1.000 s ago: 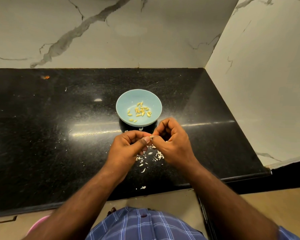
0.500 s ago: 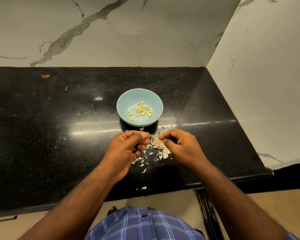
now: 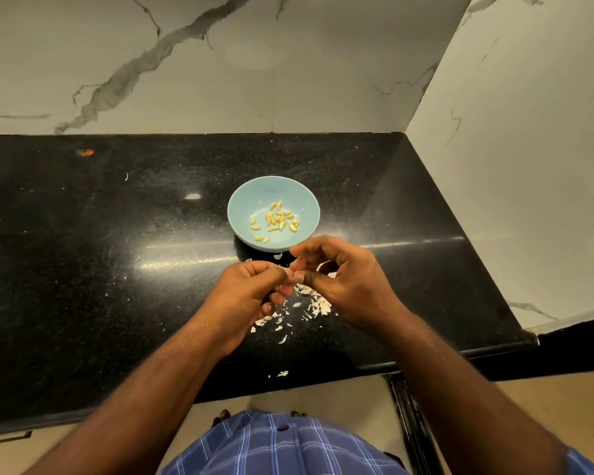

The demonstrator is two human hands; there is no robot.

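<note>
Just in front of the light blue round bowl [image 3: 271,190], on its near side, the two hands meet fingertip to fingertip above the black speckled stone counter [image 3: 117,252]. The left hand [image 3: 251,293] is curled, its thumb and forefinger pinching a small pale piece [image 3: 291,271] that the fingertips mostly hide. The right hand [image 3: 350,282] nips the same piece from the other side, its remaining fingers arched over the bowl's near rim. What the piece is cannot be made out. Beneath the hands and a little nearer than the bowl lies a scatter of pale papery husk flakes [image 3: 318,305]. One stray flake [image 3: 282,373] sits well nearer than the bowl, by the counter's front edge. Inside the bowl rests a loose cluster of small yellow peeled kernels [image 3: 278,219]. Far left of the bowl, toward the white grey-veined marble wall [image 3: 220,80], lies a small orange scrap [image 3: 87,152]. A blue checked shirt [image 3: 271,447] shows below the counter edge.
</note>
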